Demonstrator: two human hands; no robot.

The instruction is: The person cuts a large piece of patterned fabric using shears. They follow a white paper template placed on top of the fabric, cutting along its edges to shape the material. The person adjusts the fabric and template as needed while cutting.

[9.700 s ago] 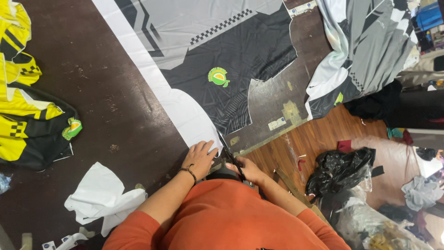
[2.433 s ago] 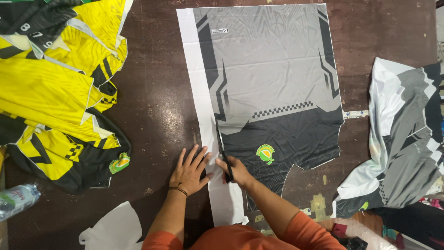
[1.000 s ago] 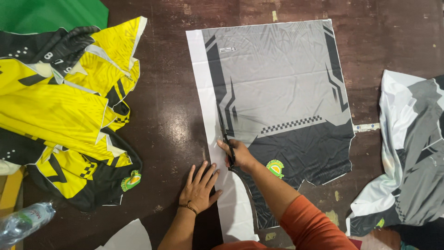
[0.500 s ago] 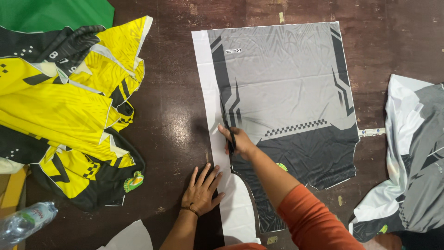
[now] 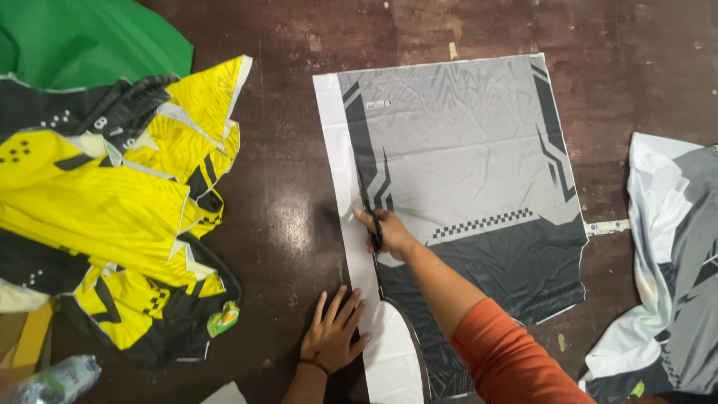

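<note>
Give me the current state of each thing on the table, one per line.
Grey printed fabric panel: spread flat, partly cut along its left side.
White margin strip: lower part cut free, pinned by the left hand.
Scissors: in the right hand, blades in the fabric.
Yellow and black pieces: piled loosely.
Green cloth: lying flat.
Plastic bottle: on its side.

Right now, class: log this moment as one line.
right hand: shut on black scissors, on grey-black printed fabric panel | left hand: flat on white fabric margin
</note>
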